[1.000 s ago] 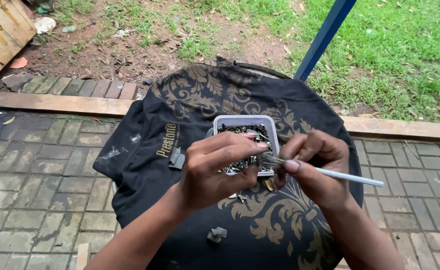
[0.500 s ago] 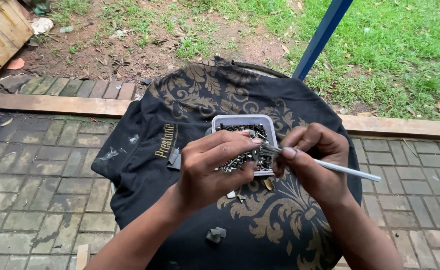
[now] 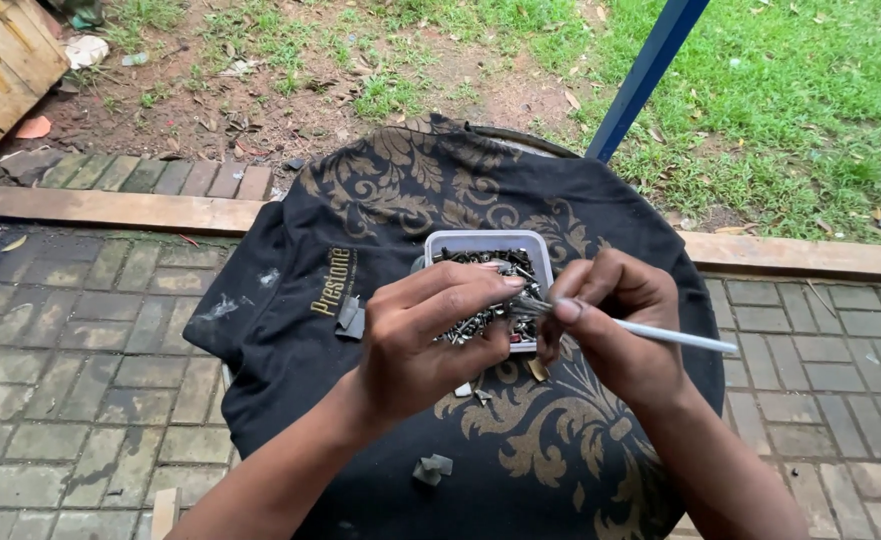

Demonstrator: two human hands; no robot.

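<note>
Fingers (image 3: 480,285) of the left hand (image 3: 430,340) pinch a small metal part (image 3: 528,303) over the plastic tray of screws (image 3: 485,243) on the black cloth-covered table (image 3: 290,330). Right hand (image 3: 610,330) grips a thin white-handled tool (image 3: 675,337), tip at the part. Work on the part looks under way; steady alignment matters.

Matt black cloth (image 3: 360,230) (gold-printed), plastic tub (image 3: 440,243), metal bits (image 3: 480,262)
</note>
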